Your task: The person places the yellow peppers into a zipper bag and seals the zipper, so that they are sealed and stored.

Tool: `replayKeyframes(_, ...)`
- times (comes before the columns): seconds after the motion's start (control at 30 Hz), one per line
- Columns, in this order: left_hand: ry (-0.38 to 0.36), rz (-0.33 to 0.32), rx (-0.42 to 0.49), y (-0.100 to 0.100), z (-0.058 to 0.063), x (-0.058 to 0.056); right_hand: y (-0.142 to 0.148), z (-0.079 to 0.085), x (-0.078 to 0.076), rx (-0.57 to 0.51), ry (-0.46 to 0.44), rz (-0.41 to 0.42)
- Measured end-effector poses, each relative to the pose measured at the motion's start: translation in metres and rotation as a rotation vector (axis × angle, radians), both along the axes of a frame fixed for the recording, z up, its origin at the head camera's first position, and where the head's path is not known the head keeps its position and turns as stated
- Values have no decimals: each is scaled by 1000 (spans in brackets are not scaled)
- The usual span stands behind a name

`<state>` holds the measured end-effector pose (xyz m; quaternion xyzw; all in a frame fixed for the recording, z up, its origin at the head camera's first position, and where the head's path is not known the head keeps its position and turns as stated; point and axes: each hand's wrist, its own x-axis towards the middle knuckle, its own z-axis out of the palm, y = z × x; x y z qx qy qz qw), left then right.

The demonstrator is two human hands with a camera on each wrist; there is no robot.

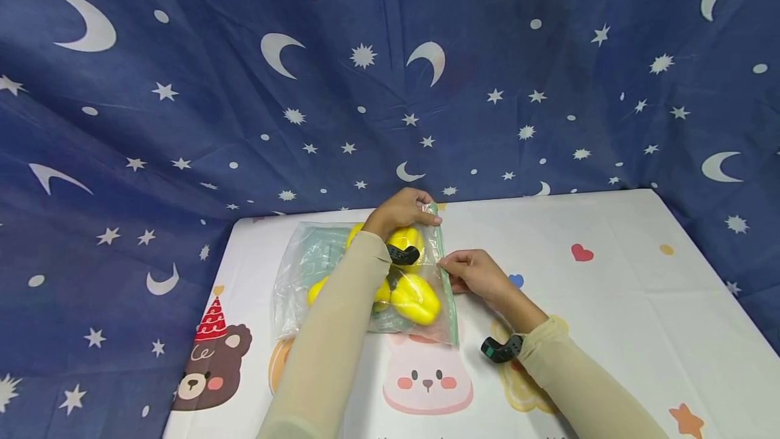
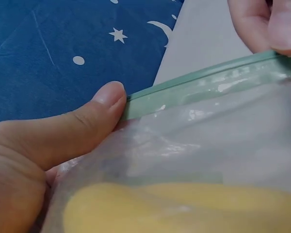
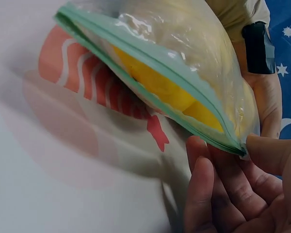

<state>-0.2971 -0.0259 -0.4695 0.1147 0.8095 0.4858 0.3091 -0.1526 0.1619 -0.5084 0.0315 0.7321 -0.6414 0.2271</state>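
A clear zip bag with a green zip strip along its right edge lies on the table. Several glossy yellow, fruit-shaped things are inside it; their exact kind is blurred by the plastic. My left hand holds the far corner of the bag, thumb on the strip. Partway along the strip, my right hand pinches it between thumb and fingers. In the right wrist view the bag's mouth gapes on the near side of that pinch, showing yellow within.
A white cloth printed with a bear, a rabbit and hearts covers the table. Behind and to the sides hangs a blue curtain with moons and stars. Each wrist wears a black band, such as the right one.
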Motion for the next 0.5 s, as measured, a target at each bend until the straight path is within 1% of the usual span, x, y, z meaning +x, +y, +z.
replayKeyframes(0.1,-9,6,20,0,-1,0,0,0,2,6,7,-11)
replayKeyframes(0.27,24,-7,26,1,-3,0,1,-2,6,22,9,-41)
replayKeyframes(0.5,54,-24,29,2,-7,0,1,-5,14,58,7,-51)
